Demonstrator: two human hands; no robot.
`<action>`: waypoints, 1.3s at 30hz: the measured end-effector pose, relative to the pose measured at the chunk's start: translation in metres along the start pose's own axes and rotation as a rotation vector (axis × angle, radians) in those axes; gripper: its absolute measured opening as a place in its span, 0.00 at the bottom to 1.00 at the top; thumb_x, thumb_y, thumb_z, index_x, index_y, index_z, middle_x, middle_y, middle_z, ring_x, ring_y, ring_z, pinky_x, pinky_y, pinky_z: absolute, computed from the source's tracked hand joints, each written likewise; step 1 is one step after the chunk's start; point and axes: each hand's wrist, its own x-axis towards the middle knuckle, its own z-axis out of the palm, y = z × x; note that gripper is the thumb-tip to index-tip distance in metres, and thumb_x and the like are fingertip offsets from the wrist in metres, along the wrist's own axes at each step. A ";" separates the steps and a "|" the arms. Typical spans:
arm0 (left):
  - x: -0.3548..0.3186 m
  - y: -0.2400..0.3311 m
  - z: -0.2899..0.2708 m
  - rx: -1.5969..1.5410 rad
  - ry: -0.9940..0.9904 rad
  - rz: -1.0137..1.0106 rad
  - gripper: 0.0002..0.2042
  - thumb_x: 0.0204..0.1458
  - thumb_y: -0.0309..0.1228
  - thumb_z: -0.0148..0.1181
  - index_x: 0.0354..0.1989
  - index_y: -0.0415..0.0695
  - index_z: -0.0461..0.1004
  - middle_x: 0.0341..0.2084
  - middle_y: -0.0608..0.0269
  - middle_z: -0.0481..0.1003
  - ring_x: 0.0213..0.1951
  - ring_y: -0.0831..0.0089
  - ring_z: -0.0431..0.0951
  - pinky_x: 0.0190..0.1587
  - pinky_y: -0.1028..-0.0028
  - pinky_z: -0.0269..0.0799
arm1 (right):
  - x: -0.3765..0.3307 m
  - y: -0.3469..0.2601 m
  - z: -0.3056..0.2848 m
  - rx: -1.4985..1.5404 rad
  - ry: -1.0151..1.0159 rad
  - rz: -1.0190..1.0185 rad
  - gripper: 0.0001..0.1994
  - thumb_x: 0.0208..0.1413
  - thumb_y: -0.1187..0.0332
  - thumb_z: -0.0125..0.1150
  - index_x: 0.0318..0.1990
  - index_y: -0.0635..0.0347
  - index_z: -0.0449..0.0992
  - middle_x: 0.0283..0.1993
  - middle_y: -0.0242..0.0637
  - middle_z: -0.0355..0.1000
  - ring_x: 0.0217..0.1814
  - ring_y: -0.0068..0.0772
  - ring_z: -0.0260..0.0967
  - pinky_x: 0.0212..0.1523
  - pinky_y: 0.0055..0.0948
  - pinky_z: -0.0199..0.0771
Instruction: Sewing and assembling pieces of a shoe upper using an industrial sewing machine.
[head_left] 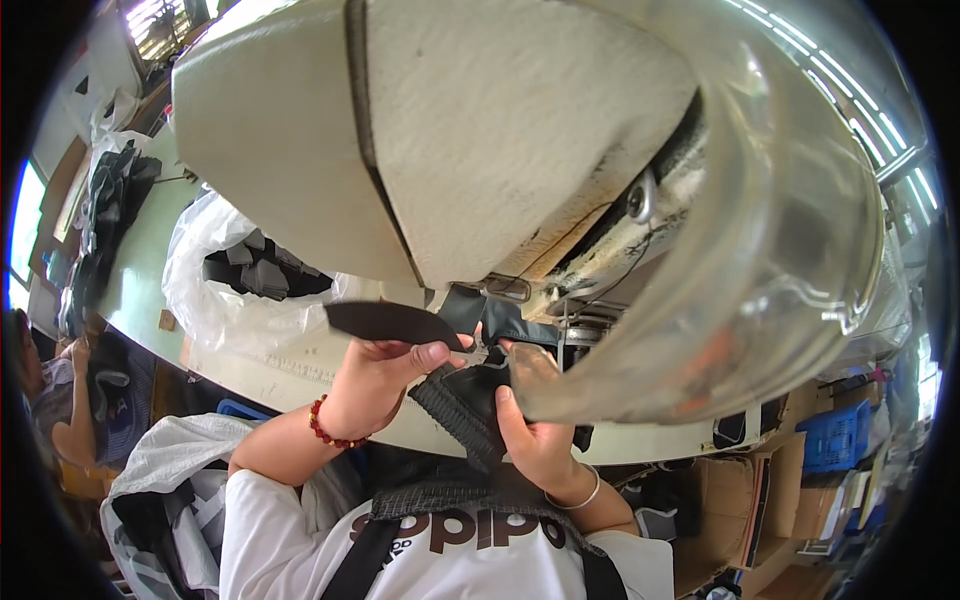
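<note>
Seen from above, a person's two bare hands work at a cream machine head (520, 140) that fills the upper view. The left hand (365, 392), wearing a red bead bracelet (329, 428), pinches a curved black strip (388, 321) between thumb and fingers. The right hand (540, 445) grips a black fabric piece (455, 412) with a ribbed edge, which lies between the hands, just below the machine; a clear curved guard (790, 240) partly covers that hand's fingers. On the pale table (137, 275), to the left, a clear plastic bag (187, 270) holds black and grey scraps (268, 277). A blue crate (833, 437) stands at far right
</note>
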 end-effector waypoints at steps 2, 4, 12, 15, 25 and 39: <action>0.000 -0.002 0.001 0.025 0.078 -0.045 0.09 0.62 0.23 0.62 0.49 0.39 0.80 0.46 0.60 0.83 0.49 0.76 0.80 0.48 0.75 0.76 | 0.005 -0.003 -0.002 0.046 0.035 -0.041 0.18 0.59 0.77 0.57 0.57 0.75 0.75 0.57 0.52 0.74 0.60 0.46 0.71 0.64 0.41 0.65; -0.002 -0.004 -0.002 0.027 0.097 -0.142 0.09 0.63 0.24 0.61 0.50 0.41 0.81 0.46 0.63 0.83 0.42 0.82 0.78 0.39 0.80 0.71 | 0.008 -0.005 -0.004 0.029 0.023 -0.118 0.18 0.60 0.77 0.57 0.57 0.73 0.74 0.54 0.49 0.75 0.55 0.40 0.72 0.61 0.36 0.68; 0.009 0.003 0.007 -0.071 0.183 -0.285 0.09 0.64 0.26 0.60 0.50 0.40 0.81 0.47 0.63 0.83 0.44 0.81 0.78 0.46 0.77 0.74 | 0.005 -0.003 0.007 0.260 0.093 0.078 0.19 0.59 0.76 0.57 0.59 0.72 0.73 0.43 0.36 0.70 0.43 0.24 0.67 0.49 0.24 0.68; 0.002 -0.021 -0.013 -0.141 0.045 -0.222 0.10 0.64 0.27 0.61 0.51 0.41 0.81 0.47 0.62 0.82 0.46 0.78 0.79 0.53 0.73 0.76 | 0.006 -0.003 0.006 0.073 0.057 -0.021 0.20 0.58 0.75 0.57 0.59 0.72 0.72 0.42 0.37 0.69 0.43 0.27 0.65 0.48 0.26 0.68; 0.003 -0.024 0.001 -0.152 0.052 -0.180 0.09 0.62 0.24 0.62 0.49 0.42 0.81 0.47 0.62 0.82 0.51 0.74 0.80 0.55 0.72 0.75 | 0.005 0.004 0.002 -0.010 0.073 -0.153 0.22 0.60 0.72 0.57 0.60 0.74 0.73 0.46 0.46 0.72 0.48 0.38 0.69 0.54 0.33 0.68; 0.002 -0.012 0.000 -0.107 0.042 -0.172 0.09 0.61 0.23 0.63 0.49 0.41 0.82 0.44 0.63 0.83 0.48 0.77 0.81 0.53 0.74 0.75 | 0.007 -0.002 0.006 -0.134 0.048 -0.232 0.21 0.60 0.72 0.57 0.59 0.77 0.73 0.45 0.50 0.74 0.47 0.44 0.69 0.53 0.39 0.67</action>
